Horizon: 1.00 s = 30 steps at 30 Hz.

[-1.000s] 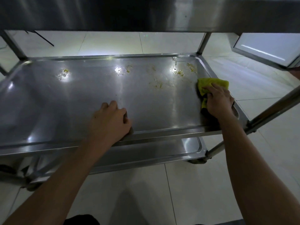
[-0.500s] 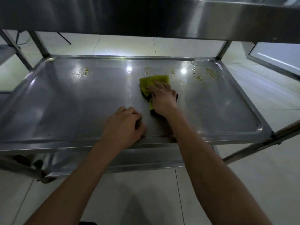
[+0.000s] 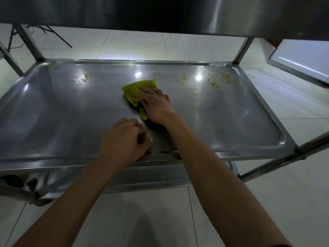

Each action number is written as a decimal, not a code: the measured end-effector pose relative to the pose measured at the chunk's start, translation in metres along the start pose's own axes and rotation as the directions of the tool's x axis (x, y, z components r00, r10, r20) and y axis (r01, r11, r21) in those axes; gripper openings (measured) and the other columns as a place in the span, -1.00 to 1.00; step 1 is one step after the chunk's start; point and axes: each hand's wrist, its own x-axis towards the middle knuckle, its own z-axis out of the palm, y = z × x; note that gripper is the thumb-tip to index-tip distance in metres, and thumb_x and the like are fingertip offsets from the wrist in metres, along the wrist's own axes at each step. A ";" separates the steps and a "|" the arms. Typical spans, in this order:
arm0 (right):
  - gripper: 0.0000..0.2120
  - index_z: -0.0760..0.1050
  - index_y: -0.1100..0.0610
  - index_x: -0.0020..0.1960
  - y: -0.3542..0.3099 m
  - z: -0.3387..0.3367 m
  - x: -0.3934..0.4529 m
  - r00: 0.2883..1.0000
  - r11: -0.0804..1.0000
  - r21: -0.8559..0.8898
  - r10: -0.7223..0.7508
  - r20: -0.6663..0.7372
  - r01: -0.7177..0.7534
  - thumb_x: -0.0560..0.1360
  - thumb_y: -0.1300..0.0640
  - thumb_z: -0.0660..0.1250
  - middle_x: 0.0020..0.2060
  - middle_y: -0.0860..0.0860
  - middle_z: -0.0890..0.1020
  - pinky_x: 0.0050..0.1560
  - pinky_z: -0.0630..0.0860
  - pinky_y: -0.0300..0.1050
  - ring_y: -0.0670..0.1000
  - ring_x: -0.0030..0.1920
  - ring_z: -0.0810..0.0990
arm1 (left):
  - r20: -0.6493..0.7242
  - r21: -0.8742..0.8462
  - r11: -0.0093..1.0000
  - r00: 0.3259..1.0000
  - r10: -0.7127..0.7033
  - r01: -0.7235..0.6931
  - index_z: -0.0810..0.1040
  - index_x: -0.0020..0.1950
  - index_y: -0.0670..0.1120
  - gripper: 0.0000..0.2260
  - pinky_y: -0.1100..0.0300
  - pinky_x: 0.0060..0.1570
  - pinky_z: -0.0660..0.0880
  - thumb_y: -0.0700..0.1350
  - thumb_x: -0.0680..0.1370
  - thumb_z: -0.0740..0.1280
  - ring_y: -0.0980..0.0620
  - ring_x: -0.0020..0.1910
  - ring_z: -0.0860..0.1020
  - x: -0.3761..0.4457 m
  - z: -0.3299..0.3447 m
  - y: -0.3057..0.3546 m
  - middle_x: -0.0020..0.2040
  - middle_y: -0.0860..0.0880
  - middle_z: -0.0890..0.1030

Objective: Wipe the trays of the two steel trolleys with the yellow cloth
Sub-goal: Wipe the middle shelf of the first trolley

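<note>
Stainless steel, dulled by a greasy film and dotted with yellowish crumbs, fills the head camera's view as a person wipes the middle tray (image 3: pixel 222 122) of a trolley. The right hand (image 3: pixel 155 102) presses the crumpled yellow cloth (image 3: pixel 137 90) flat onto the tray's centre, fingers spread over the soft, wrinkled fabric, one tail of it trailing under the palm. The left hand (image 3: pixel 122 139) rests loosely curled on the near rim, holding nothing and seemingly steadying the trolley. Dried residue (image 3: pixel 81 79) lies near the far left, with more stains (image 3: pixel 215 83) toward the far right corner; overlapping strokes with firm pressure out to the raised, rounded rim would likely lift them. Another tray (image 3: pixel 160 179) sits below.
</note>
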 end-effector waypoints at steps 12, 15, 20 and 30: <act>-0.63 0.40 -0.19 0.41 0.185 -0.094 -0.068 0.871 0.890 -0.037 0.435 -0.229 -0.454 0.65 0.06 0.13 0.52 -0.13 0.29 0.47 0.12 0.12 0.08 0.52 0.17 | -0.037 0.032 0.992 0.992 -0.117 0.118 0.59 -0.29 0.04 -0.74 0.18 -0.27 0.31 0.21 0.42 0.43 0.05 -0.14 0.49 0.012 0.001 0.013 -0.23 0.13 0.53; -0.61 0.38 -0.11 0.44 0.217 -0.117 -0.090 0.813 0.837 -0.056 0.509 -0.281 -0.544 0.65 0.08 0.11 0.52 -0.05 0.29 0.49 0.11 0.19 0.16 0.51 0.17 | -0.012 0.018 0.991 0.991 -0.130 0.130 0.59 -0.28 0.03 -0.73 0.13 -0.23 0.42 0.21 0.42 0.42 0.03 -0.13 0.49 0.016 0.000 0.016 -0.24 0.12 0.52; -0.60 0.36 -0.06 0.46 0.233 -0.131 -0.110 0.743 0.773 -0.042 0.591 -0.315 -0.633 0.65 0.14 0.08 0.54 -0.04 0.26 0.42 0.14 0.21 0.20 0.49 0.15 | 0.018 -0.011 0.992 0.991 -0.129 0.129 0.60 -0.25 0.04 -0.72 0.08 -0.18 0.49 0.23 0.45 0.38 0.05 -0.13 0.48 0.020 0.001 0.019 -0.21 0.13 0.51; -0.61 0.42 -0.02 0.43 0.184 -0.114 -0.129 0.753 0.796 -0.023 0.563 -0.340 -0.605 0.64 0.18 0.13 0.51 -0.01 0.32 0.46 0.13 0.22 0.23 0.49 0.17 | 0.018 -0.019 0.998 0.998 -0.054 0.054 0.59 -0.19 0.09 -0.75 0.14 -0.19 0.41 0.24 0.49 0.33 0.07 -0.08 0.48 0.013 0.001 0.015 -0.14 0.14 0.53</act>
